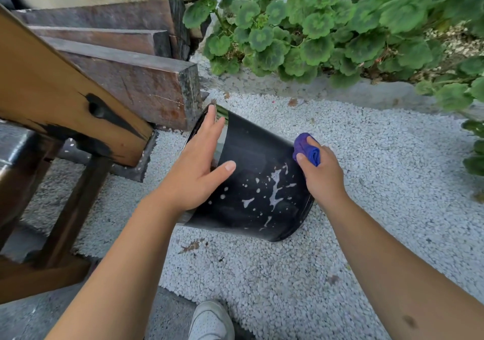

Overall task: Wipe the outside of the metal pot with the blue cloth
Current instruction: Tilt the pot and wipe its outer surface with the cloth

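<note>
A dark metal pot [259,180] lies on its side on white gravel, its mouth turned to the upper left and its base to the lower right. White splashes mark its side. My left hand [199,166] rests flat on the pot near the rim, fingers spread. My right hand [322,169] is closed around a bunched blue cloth [307,149] and presses it against the pot's right side near the base.
Stacked dark timber beams [136,77] and a wooden bench [52,104] stand left of the pot. Green leafy plants [327,30] fill the top right behind a concrete strip. White gravel [379,182] covers the ground. My white shoe [210,321] is at the bottom edge.
</note>
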Action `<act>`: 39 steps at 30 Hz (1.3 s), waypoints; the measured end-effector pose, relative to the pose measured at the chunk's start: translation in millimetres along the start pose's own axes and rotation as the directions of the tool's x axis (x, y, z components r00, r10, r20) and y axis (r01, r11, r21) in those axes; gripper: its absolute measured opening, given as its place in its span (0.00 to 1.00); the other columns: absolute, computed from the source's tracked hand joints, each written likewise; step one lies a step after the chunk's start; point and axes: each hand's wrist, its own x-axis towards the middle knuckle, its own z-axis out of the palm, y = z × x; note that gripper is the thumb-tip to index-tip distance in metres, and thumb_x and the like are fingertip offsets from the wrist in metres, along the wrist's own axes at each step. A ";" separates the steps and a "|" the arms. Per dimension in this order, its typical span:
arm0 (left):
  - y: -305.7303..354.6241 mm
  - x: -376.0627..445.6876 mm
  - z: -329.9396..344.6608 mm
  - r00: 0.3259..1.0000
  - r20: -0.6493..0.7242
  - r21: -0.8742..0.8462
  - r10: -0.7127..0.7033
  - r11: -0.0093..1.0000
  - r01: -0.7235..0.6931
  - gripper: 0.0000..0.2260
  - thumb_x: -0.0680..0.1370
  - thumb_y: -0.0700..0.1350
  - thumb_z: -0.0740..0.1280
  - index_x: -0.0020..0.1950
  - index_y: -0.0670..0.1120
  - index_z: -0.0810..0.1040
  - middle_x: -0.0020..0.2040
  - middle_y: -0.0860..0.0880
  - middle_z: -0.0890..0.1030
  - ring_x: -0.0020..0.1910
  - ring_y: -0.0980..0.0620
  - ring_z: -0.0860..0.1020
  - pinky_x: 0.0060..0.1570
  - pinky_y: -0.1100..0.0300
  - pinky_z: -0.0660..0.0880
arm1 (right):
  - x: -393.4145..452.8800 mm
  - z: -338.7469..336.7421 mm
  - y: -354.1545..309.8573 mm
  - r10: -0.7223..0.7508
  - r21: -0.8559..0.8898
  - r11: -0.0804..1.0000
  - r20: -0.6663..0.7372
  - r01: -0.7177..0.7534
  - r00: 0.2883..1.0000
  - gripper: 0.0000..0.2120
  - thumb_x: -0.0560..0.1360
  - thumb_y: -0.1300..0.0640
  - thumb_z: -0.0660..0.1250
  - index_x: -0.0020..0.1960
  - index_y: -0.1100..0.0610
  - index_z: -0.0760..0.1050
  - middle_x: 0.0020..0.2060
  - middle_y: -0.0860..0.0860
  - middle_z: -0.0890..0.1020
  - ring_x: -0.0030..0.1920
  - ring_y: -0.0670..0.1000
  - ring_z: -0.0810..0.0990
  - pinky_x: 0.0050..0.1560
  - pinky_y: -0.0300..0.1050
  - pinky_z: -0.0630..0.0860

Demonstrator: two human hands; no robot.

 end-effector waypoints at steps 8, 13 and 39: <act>0.0 4.2 9.2 0.997 -0.080 -0.045 0.014 0.999 -0.018 0.38 0.79 0.67 0.52 0.80 0.49 0.41 0.81 0.55 0.44 0.79 0.59 0.45 0.77 0.51 0.51 | -28.7 16.6 -55.1 -0.113 0.177 0.974 -0.179 0.144 0.977 0.19 0.78 0.48 0.62 0.69 0.43 0.70 0.69 0.43 0.72 0.63 0.39 0.72 0.64 0.34 0.69; 3.5 5.9 17.0 0.994 -0.105 -0.101 0.031 0.994 -0.042 0.43 0.76 0.71 0.49 0.79 0.44 0.40 0.80 0.55 0.47 0.78 0.62 0.49 0.74 0.59 0.51 | -81.0 75.2 -101.2 -0.526 -0.146 0.840 0.016 0.523 0.850 0.26 0.74 0.48 0.61 0.72 0.46 0.65 0.77 0.54 0.59 0.76 0.62 0.52 0.73 0.66 0.51; -4.0 4.1 16.5 0.983 -0.186 -0.013 -0.008 1.000 0.006 0.39 0.78 0.69 0.47 0.80 0.44 0.50 0.81 0.51 0.49 0.79 0.57 0.47 0.76 0.62 0.47 | -48.8 41.8 -24.9 -0.297 -0.205 0.939 -0.080 0.276 0.951 0.23 0.77 0.62 0.66 0.72 0.55 0.70 0.75 0.56 0.66 0.76 0.60 0.59 0.74 0.59 0.61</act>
